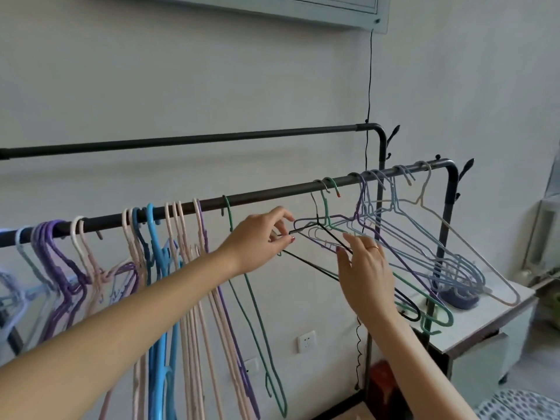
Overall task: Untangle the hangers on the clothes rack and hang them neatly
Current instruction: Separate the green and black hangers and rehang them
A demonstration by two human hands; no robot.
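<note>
A black clothes rack has a near rail (266,197) and a higher far rail (212,137). Pink, purple and blue hangers (169,268) hang in a row on the near rail's left part. A green hanger (257,313) hangs alone near the middle. On the right, a tangled bunch of purple, blue, green and beige wire hangers (424,247) tilts sideways. My left hand (260,237) pinches the corner of a black hanger (312,265) in that bunch. My right hand (363,268) touches the bunch just right of it, fingers spread.
A white cabinet (485,322) stands under the rack's right end, with hanger tips resting on it. A black cable (370,71) runs down the wall behind the rack. A wall socket (306,341) sits low on the wall. A red object (385,386) lies by the rack's foot.
</note>
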